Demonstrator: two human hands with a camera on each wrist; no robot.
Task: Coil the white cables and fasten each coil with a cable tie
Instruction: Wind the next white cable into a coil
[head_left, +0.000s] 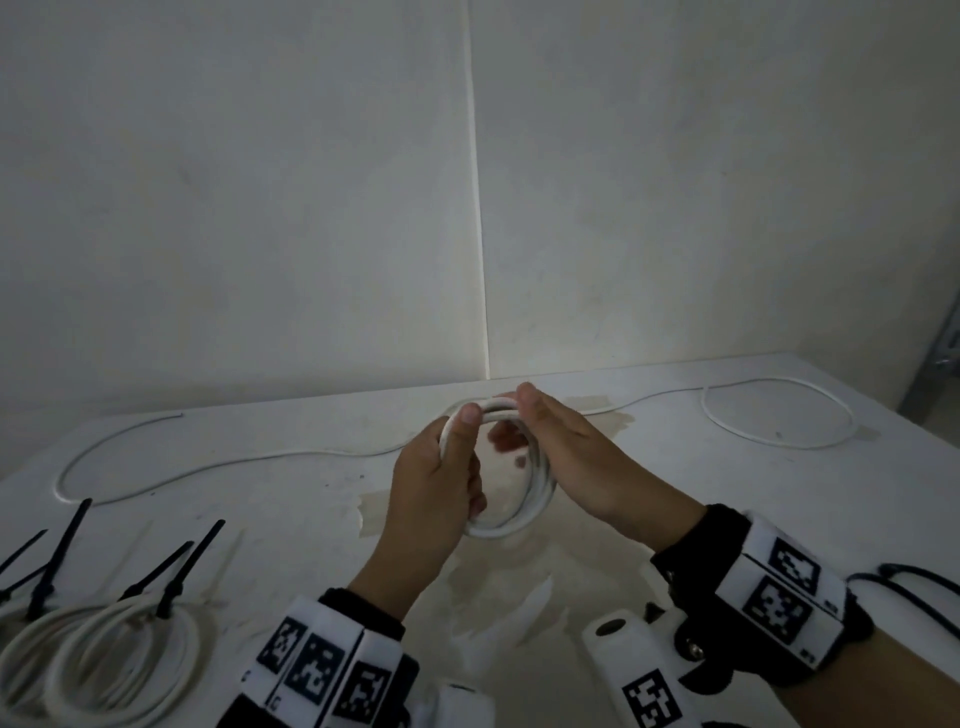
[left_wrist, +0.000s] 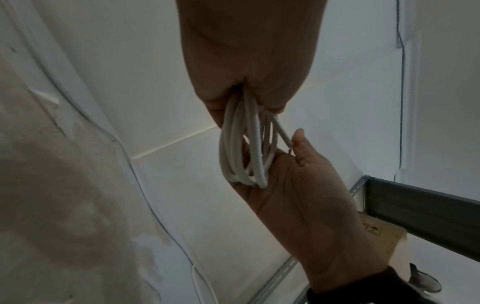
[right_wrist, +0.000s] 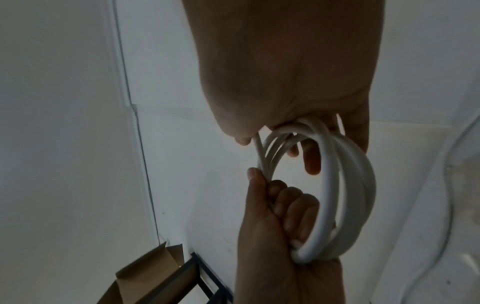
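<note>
I hold a white cable coil (head_left: 540, 499) of several loops upright above the table. My left hand (head_left: 441, 483) grips its left side, thumb pressed on the top strands. The fingers of my right hand (head_left: 566, 447) curl over the top right of the loops. The left wrist view shows the coil (left_wrist: 233, 144) coming out of my left hand (left_wrist: 246, 61), with the cut cable end (left_wrist: 281, 133) at the thumb of my right hand (left_wrist: 306, 195). From the right wrist, my right hand (right_wrist: 285, 72) pinches the coil (right_wrist: 330, 174) and my left hand (right_wrist: 265, 236) is fisted round it.
Two coils (head_left: 119, 654) fastened with black cable ties (head_left: 179, 571) lie at the front left of the white table (head_left: 675, 493). One loose white cable (head_left: 311, 453) snakes across the left, another (head_left: 769, 443) loops at the back right. A wall stands close behind.
</note>
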